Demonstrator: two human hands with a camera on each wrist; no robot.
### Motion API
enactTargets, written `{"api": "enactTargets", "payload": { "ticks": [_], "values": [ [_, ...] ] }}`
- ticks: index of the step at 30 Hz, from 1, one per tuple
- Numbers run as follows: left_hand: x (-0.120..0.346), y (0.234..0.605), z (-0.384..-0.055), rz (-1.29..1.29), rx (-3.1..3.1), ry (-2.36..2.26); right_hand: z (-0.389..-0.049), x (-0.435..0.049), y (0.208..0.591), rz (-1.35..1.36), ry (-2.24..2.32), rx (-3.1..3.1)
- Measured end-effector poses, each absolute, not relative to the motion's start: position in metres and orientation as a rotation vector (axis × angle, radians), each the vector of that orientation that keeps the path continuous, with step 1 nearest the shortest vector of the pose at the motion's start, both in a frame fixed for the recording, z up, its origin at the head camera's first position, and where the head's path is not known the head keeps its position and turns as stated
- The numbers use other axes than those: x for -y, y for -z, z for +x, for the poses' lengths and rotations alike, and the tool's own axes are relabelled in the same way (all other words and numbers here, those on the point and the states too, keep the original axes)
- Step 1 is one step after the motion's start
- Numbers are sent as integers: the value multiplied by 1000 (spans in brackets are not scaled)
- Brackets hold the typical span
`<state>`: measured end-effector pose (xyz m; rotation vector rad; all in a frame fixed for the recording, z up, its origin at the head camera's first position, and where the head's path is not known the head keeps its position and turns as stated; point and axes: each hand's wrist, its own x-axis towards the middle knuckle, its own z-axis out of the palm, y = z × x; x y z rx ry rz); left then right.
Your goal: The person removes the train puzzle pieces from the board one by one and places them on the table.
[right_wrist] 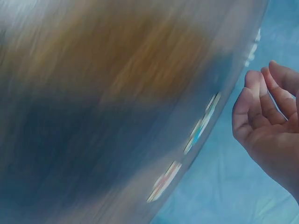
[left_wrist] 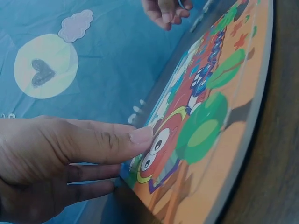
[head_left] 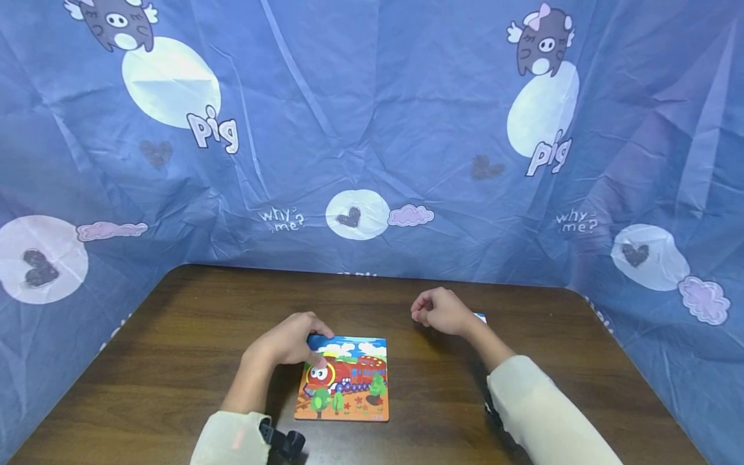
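A square puzzle board (head_left: pixel 360 403) with a red cartoon train, clouds and green trees lies flat on the brown table. My left hand (head_left: pixel 290 339) holds it at the upper left corner. In the left wrist view the thumb (left_wrist: pixel 141 136) lies on the picture beside the train's eyes, and the other fingers reach past the board's edge. My right hand (head_left: pixel 443 311) hovers over the table to the right of the board, its fingers loosely curled with nothing visible between them. Small flat colourful pieces (right_wrist: pixel 202 125) lie on the table near that hand.
Part of a white and blue piece (head_left: pixel 480 317) shows behind the right wrist. The wooden table (head_left: pixel 232 297) has a rounded far edge. A blue cloth (head_left: pixel 372 129) with pig prints hangs behind and at both sides. A black wrist strap mount (head_left: pixel 287 444) sits at the left sleeve.
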<state>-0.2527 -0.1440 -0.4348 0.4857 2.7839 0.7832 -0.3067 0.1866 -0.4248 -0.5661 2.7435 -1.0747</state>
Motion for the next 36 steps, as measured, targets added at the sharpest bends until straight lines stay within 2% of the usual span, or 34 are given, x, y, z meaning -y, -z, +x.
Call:
{"api": "enactTargets", "payload": {
  "ticks": [6,21,36],
  "values": [
    [153,435,-253,567,-2801,-743,-297,-154,428,-656,1005,-2710],
    [160,434,-253,479,-2734,-831,-277,-93,432,-901,867,-2632],
    [159,433,-251,475,-2725,-836,-270,-63,444,-989,705,-2680]
  ]
}}
